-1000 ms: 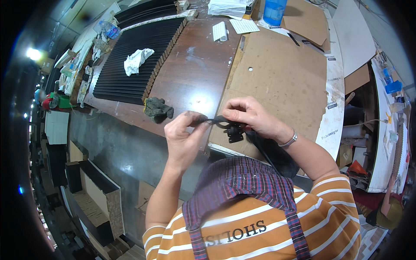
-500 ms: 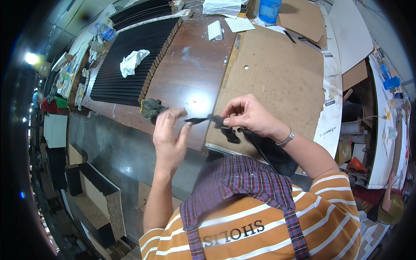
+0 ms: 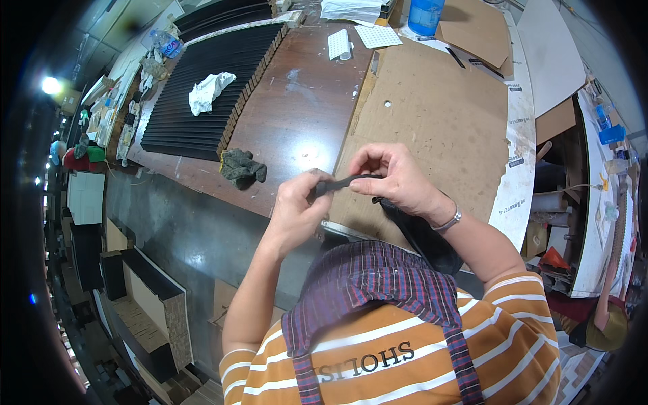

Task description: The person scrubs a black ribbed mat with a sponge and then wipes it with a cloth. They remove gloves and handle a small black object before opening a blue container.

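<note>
A narrow black strip (image 3: 343, 183) runs between my two hands above the near edge of the workbench. My left hand (image 3: 297, 208) is closed round one end of it, partly smeared by motion. My right hand (image 3: 399, 183) pinches the strip between thumb and fingers, with a metal band on the wrist. Under my right forearm a limp black piece (image 3: 413, 229), like a bag or cloth, hangs at the bench edge; whether it joins the strip cannot be seen. A dark grey-green glove (image 3: 241, 169), crumpled, lies on the bench beyond my left hand.
Stacked black slats (image 3: 202, 88) bear a crumpled white paper (image 3: 210, 93) at far left. A cardboard sheet (image 3: 432, 101) covers the bench's right half. White perforated pieces (image 3: 339, 45) and a blue container (image 3: 424, 17) stand at the back. Open-topped black boxes (image 3: 152, 304) are on the floor at left.
My left hand has moved right, closer to my right hand, and closed on the strip. The glove it partly covered now shows fully. My right hand has hardly moved.
</note>
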Available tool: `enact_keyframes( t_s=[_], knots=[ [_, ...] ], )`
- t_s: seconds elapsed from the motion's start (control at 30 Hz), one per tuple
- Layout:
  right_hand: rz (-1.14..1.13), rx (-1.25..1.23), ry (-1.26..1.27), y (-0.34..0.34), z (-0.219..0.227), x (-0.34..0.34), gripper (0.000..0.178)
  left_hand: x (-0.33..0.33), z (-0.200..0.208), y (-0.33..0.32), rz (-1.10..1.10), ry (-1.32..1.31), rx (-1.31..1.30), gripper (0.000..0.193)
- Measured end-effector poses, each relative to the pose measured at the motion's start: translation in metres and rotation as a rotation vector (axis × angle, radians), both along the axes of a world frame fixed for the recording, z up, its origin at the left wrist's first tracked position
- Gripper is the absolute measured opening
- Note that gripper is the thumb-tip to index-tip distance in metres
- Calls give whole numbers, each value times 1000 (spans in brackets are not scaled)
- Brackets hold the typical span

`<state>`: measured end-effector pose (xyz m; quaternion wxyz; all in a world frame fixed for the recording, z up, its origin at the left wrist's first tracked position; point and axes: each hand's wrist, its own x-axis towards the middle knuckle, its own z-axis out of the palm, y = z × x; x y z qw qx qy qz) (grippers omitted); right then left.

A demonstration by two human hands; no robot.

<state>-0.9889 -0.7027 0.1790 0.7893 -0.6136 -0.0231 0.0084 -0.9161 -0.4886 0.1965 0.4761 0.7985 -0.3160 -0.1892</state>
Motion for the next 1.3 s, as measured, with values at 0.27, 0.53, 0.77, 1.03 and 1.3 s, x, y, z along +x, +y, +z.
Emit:
enact_keyframes(
  t_s=[0.27, 0.53, 0.77, 1.03, 1.3],
  knots=[
    [1, 45, 104, -11, 2, -5, 11, 0, 11, 23, -32, 429, -32, 32],
    [208, -262, -122, 6, 18, 19, 21, -1, 19, 11, 29, 35, -73, 47],
    [138, -112, -39, 13, 14, 22, 16, -9, 29, 10, 14, -702, 153, 35],
    [284, -210, -63, 16, 21, 16, 27, 2, 50, 25, -240, -933, 349, 23],
    [446, -425, -96, 11, 39, 16, 29, 8, 60, 30, -300, -1066, 301, 29]
  ],
)
